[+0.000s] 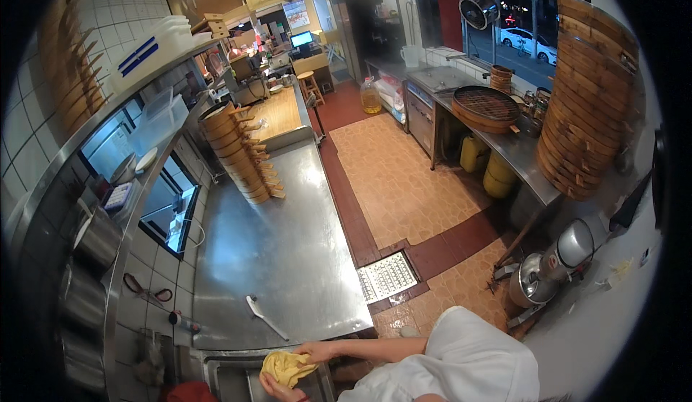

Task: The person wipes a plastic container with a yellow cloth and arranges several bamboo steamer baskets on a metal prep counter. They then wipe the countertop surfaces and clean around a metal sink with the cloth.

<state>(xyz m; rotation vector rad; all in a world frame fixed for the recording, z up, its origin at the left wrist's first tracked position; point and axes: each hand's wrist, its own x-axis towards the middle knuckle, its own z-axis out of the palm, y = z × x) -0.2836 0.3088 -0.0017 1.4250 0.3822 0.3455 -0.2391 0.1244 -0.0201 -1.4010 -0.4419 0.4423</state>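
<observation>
Both my hands are on a damp-looking yellow cloth [285, 368], bunched up over the steel sink [232, 379] at the bottom of the view. My right hand [316, 351] grips its upper right side. From below, my left hand [277, 388], with a red band at the wrist, holds the lower edge. A long-handled white brush [266, 318] lies on the steel counter [270, 261] just beyond the sink. Part of a red item [190, 392] shows left of the sink; what it is I cannot tell.
Stacked bamboo steamers with handles [235, 153] stand on the counter's far part. Steel pots [97, 240] sit on the left shelf [141, 185]. Scissors [147, 288] hang on the tiled wall. A tall steamer stack [586, 104] and a floor drain grate [388, 277] are to the right.
</observation>
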